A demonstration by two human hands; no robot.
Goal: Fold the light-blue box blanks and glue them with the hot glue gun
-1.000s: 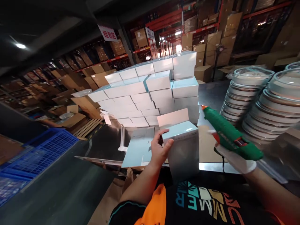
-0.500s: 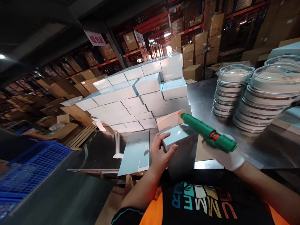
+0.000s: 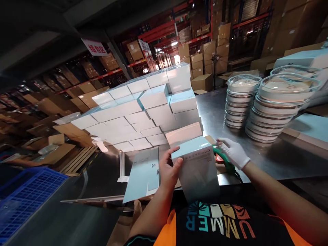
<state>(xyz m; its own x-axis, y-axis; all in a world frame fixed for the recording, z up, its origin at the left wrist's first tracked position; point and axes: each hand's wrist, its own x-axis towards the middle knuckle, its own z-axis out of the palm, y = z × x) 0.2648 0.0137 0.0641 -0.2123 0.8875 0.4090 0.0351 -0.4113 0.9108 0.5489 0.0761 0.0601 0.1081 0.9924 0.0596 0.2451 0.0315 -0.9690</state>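
A light-blue and white carton [image 3: 198, 171] stands tilted at the table's front edge, its rear flap [image 3: 184, 133] raised. My left hand [image 3: 169, 167] is closed around the carton's left side, thumb on the near face. My right hand [image 3: 233, 152], in a white glove, is at the carton's right, its bent fingertips at the edge of a small side flap [image 3: 210, 139]. Below that hand lies a green glue gun [image 3: 229, 165], partly hidden by the carton and glove. A flat light-blue carton piece [image 3: 143, 171] lies left of my left hand.
A wall of stacked white boxes [image 3: 138, 119] rises behind the carton. Stacks of round clear-lidded tins [image 3: 276, 112] stand on the metal table [image 3: 210, 106] at right. A blue crate [image 3: 28, 198] is at lower left. Shelves of brown cartons fill the background.
My right hand has let go of the glue gun, which now lies lower beside the carton. That hand has moved to the side flap, now raised. My left hand keeps its hold.
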